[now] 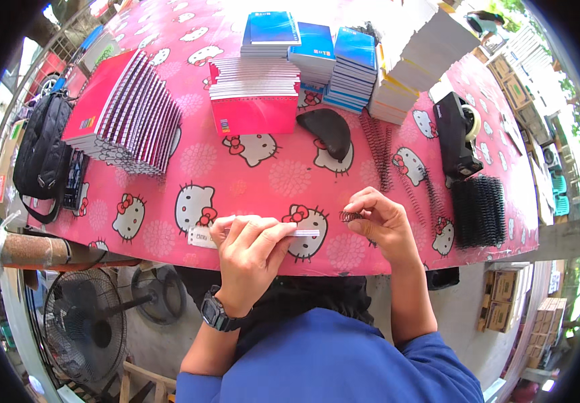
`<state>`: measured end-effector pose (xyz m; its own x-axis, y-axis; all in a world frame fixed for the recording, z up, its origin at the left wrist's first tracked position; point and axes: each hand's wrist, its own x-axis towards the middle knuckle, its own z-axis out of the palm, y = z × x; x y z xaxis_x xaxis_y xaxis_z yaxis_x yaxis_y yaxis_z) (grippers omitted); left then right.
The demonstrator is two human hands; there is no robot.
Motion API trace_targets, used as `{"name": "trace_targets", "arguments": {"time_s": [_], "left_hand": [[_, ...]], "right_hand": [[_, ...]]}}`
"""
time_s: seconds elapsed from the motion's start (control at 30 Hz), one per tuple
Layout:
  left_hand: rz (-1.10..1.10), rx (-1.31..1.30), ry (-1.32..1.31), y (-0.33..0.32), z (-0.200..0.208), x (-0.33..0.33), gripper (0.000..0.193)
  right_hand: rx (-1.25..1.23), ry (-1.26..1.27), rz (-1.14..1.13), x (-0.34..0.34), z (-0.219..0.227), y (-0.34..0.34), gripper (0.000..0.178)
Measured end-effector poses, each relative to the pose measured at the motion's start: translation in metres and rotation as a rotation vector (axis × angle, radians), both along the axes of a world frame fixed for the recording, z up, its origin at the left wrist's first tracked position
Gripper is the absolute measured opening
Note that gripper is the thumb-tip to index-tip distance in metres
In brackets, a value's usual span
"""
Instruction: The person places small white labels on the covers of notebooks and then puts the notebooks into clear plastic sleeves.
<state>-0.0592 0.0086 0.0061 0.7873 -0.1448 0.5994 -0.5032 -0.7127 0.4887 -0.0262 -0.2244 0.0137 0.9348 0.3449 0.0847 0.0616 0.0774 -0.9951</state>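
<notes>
My left hand [248, 245] is closed on a thin pad of white sheets [307, 233], seen edge-on just above the table's near edge. A white printed strip [201, 237] shows left of its fingers. To the right, my right hand [387, 221] pinches a dark spiral binding coil [350, 217] between thumb and fingers. The coil's free end points toward the pad, with a gap between them. Loose brown coils [378, 151] lie beyond my right hand, and a thick bundle of black coils [479, 211] sits to its right.
Pink spiral notebooks [253, 115] and blue notebooks [315, 43] stand stacked at the back. More pink notebooks [112, 101], partly coiled-looking along their edges, and a black bag [42, 148] are leftward. A tape dispenser [452, 138], black curved object [327, 131] and paper stacks [431, 54] stand rightward.
</notes>
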Motion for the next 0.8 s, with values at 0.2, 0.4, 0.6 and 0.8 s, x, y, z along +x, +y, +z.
{"name": "trace_targets", "arguments": {"time_s": [0.2, 0.4, 0.6, 0.8], "left_hand": [[-0.004, -0.016, -0.010, 0.001, -0.002, 0.000, 0.018], [-0.011, -0.026, -0.008, 0.000, -0.003, -0.001, 0.017], [-0.018, -0.014, -0.015, 0.000, -0.003, -0.001, 0.018], [-0.033, 0.011, -0.010, 0.002, -0.003, 0.000, 0.017]], "right_hand": [[-0.136, -0.021, 0.027, 0.002, 0.000, 0.005, 0.020], [-0.280, -0.116, -0.011, -0.005, 0.009, 0.015, 0.020], [-0.340, -0.217, 0.122, -0.003, 0.013, 0.019, 0.019], [-0.419, -0.242, 0.288, 0.005, 0.015, 0.014, 0.025]]}}
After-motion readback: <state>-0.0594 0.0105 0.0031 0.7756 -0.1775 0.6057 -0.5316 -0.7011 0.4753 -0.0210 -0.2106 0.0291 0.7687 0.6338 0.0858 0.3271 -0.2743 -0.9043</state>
